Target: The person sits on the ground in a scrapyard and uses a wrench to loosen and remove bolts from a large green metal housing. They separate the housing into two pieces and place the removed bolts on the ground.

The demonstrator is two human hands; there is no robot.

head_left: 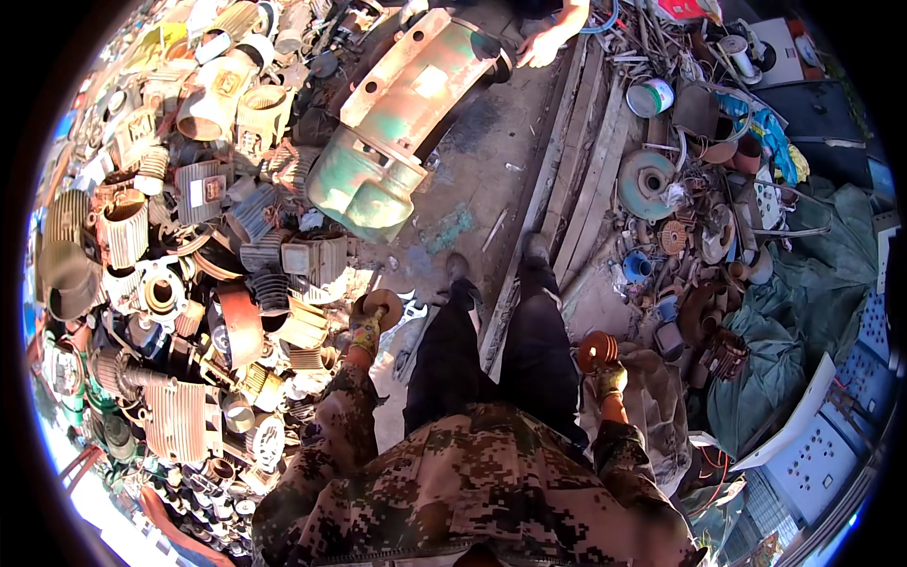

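Observation:
My left hand (pixel 365 333), in a patterned work glove, is closed on a round, brown, rusty metal disc (pixel 385 304) with a raised centre. Just beside that disc show silvery open-ended spanners (pixel 412 312); whether they touch my hand I cannot tell. Out to the right, my gloved right hand (pixel 613 379) grips a second round disc (pixel 597 351), reddish-brown and ridged. Ahead of my feet lies a big green, rust-streaked motor housing (pixel 406 123), apart from both hands. Another person's bare hand (pixel 540 49) is near its far end.
Scrap motor casings (pixel 184 420) are heaped all along the left. Long wooden planks (pixel 578 156) run away from beside my right foot. Farther right are a green round metal part (pixel 646 184), a paint can (pixel 650 97), a green tarp (pixel 794 312) and a brown sack (pixel 652 416).

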